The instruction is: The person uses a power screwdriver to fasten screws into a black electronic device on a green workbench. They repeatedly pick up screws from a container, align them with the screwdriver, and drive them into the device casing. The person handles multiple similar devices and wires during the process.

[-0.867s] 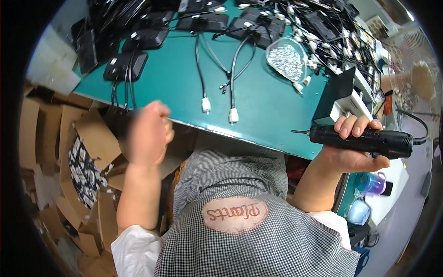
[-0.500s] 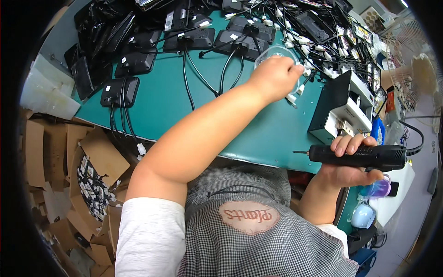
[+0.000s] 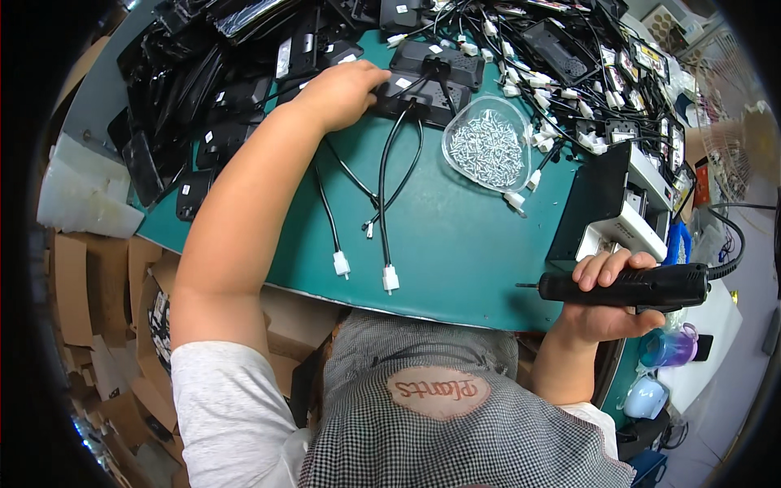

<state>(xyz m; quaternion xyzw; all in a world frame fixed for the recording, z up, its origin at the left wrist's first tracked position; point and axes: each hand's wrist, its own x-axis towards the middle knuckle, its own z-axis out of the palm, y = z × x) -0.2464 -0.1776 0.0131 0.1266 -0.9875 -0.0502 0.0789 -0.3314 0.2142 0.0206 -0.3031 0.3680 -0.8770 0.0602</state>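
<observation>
My right hand (image 3: 610, 297) is wrapped around a black electric screwdriver (image 3: 651, 289), its thin bit pointing left over the table's front edge. At the far middle, my left hand (image 3: 346, 93) is curled at the left edge of a flat black device housing (image 3: 401, 84) with cables. Its fingertips are partly hidden, and what they hold, if anything, does not show. A clear plastic bowl (image 3: 446, 150) full of small silver screws (image 3: 488, 149) stands right of that housing. Black cables with white connectors (image 3: 390, 279) run from the housing toward me.
Another black housing (image 3: 439, 63) lies just behind. Dark plastic-wrapped parts (image 3: 175, 89) pile up at the far left; tangled cables with white plugs (image 3: 537, 81) fill the far right. A black-and-white metal box (image 3: 614, 207) stands near the screwdriver. Cardboard boxes (image 3: 102, 285) sit below, left.
My left hand has moved left from above the screw bowl to the housing's left edge, uncovering the screws. My right hand holds the screwdriver in nearly the same place.
</observation>
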